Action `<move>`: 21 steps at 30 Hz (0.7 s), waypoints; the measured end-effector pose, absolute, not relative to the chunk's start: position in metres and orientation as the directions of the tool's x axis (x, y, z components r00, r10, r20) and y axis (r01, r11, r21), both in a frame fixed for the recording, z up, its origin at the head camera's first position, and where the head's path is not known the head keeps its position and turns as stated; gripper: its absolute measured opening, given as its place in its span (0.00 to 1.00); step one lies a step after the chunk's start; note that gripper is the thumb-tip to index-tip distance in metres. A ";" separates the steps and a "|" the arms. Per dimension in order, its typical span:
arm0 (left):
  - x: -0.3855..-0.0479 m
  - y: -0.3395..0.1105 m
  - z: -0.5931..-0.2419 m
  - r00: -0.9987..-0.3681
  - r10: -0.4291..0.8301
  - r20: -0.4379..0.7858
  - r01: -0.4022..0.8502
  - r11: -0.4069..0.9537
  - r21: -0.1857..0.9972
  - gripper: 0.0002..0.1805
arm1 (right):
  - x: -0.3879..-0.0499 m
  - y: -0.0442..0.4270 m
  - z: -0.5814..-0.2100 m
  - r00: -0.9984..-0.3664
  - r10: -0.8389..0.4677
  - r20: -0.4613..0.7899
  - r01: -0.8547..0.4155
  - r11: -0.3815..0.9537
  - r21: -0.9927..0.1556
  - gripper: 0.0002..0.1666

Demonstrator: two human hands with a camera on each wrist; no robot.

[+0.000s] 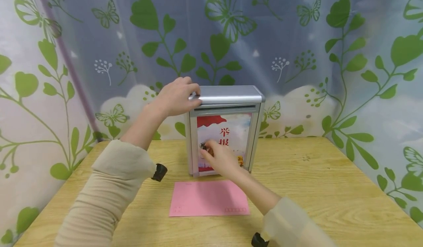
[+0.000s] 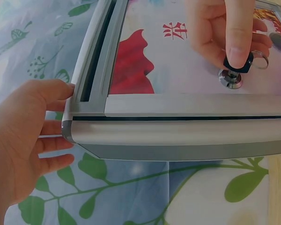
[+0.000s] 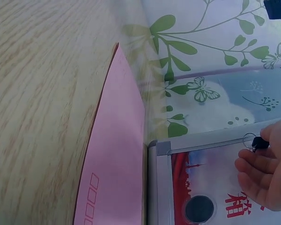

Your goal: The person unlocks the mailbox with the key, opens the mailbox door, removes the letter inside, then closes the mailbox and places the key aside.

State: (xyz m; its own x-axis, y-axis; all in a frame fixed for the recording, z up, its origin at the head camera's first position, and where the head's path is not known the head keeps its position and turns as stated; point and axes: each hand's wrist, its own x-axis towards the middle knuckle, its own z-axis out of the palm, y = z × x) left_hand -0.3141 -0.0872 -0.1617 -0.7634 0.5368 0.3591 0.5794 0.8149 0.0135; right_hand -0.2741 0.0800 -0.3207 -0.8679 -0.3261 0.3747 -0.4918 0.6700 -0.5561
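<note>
A silver metal report box [image 1: 231, 99] with a mail slot and a printed front panel stands upright on the table. My left hand [image 1: 178, 94] grips its top left corner, thumb at the front edge and fingers over the top. My right hand [image 1: 223, 159] is at the left side of the front panel. Between thumb and curled fingers it pinches a black-headed key [image 2: 240, 64] with a metal ring. The key is at a round chrome lock [image 2: 231, 80]; the left wrist view shows its shaft entering there. The panel's door looks closed.
A pink envelope [image 1: 209, 199] lies flat on the wooden table [image 1: 317, 188] just in front of the box. Behind stands a curtain [image 1: 271, 30] printed with green leaves and butterflies. Black wrist pieces [image 1: 159, 172] show at both sleeves.
</note>
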 end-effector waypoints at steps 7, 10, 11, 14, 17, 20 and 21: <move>-0.315 -0.086 -0.163 -0.751 0.543 0.377 0.588 0.809 0.006 0.15 | -0.278 0.078 -0.320 -0.868 -0.321 0.379 -0.487 0.698 -0.525 0.13; -0.315 -0.087 -0.164 -0.742 0.547 0.388 0.592 0.806 -0.003 0.15 | -0.279 0.078 -0.320 -0.876 -0.312 0.367 -0.473 0.704 -0.529 0.14; -0.315 -0.087 -0.164 -0.739 0.549 0.391 0.594 0.804 -0.005 0.15 | -0.280 0.077 -0.320 -0.879 -0.309 0.362 -0.467 0.706 -0.532 0.14; -0.315 -0.087 -0.165 -0.728 0.557 0.399 0.603 0.798 -0.014 0.14 | -0.281 0.076 -0.320 -0.887 -0.297 0.353 -0.453 0.709 -0.541 0.15; -0.315 -0.088 -0.166 -0.717 0.565 0.409 0.610 0.792 -0.025 0.14 | -0.282 0.076 -0.320 -0.888 -0.291 0.358 -0.450 0.711 -0.540 0.15; -0.316 -0.089 -0.166 -0.706 0.571 0.420 0.616 0.787 -0.036 0.13 | -0.282 0.075 -0.321 -0.883 -0.285 0.372 -0.457 0.702 -0.546 0.15; -0.316 -0.089 -0.167 -0.702 0.572 0.424 0.618 0.786 -0.038 0.13 | -0.282 0.075 -0.322 -0.881 -0.277 0.384 -0.460 0.695 -0.553 0.15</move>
State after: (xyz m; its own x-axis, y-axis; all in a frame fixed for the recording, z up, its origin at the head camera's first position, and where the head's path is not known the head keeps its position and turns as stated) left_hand -0.3159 -0.0891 -0.1666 -0.7019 0.5724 0.4239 0.6176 0.7856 -0.0380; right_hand -0.2824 0.0748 -0.3217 -0.8809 -0.2772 0.3837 -0.4595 0.6953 -0.5527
